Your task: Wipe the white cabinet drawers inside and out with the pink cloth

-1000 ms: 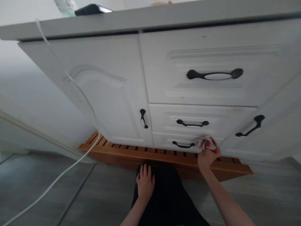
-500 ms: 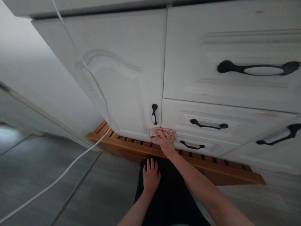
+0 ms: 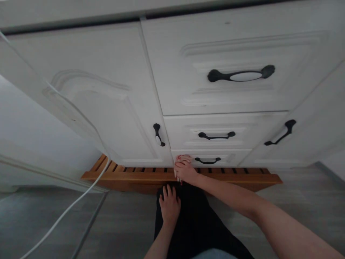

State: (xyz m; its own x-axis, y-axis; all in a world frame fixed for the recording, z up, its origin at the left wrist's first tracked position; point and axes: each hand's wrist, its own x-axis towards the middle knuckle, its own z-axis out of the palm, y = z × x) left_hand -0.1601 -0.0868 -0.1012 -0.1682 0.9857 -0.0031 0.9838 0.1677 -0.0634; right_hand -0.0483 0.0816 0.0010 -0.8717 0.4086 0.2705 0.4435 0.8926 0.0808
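My right hand (image 3: 186, 172) grips a pink-and-white cloth (image 3: 183, 158) with red marks. The cloth lies against the left end of the lowest white drawer (image 3: 231, 157), left of that drawer's black handle (image 3: 207, 160). Part of the cloth is hidden under my fingers and hangs below them. My left hand (image 3: 169, 205) rests with fingers spread on my dark-trousered knee, and nothing is in it. Just left of the drawers stands a white cabinet door (image 3: 107, 122) with a small black-and-white handle (image 3: 159, 135).
A slatted wooden bench (image 3: 129, 176) runs along the cabinet's foot, between it and my legs. A white cable (image 3: 81, 111) hangs across the left side down to the grey floor (image 3: 129, 223). Larger handles stick out from the top drawer (image 3: 241, 75) and the right-hand door (image 3: 281, 133).
The view has swung to the right. My right hand has moved the cloth from the seam by the left door down onto the lowest drawer's left end. My left hand stays on the knee.
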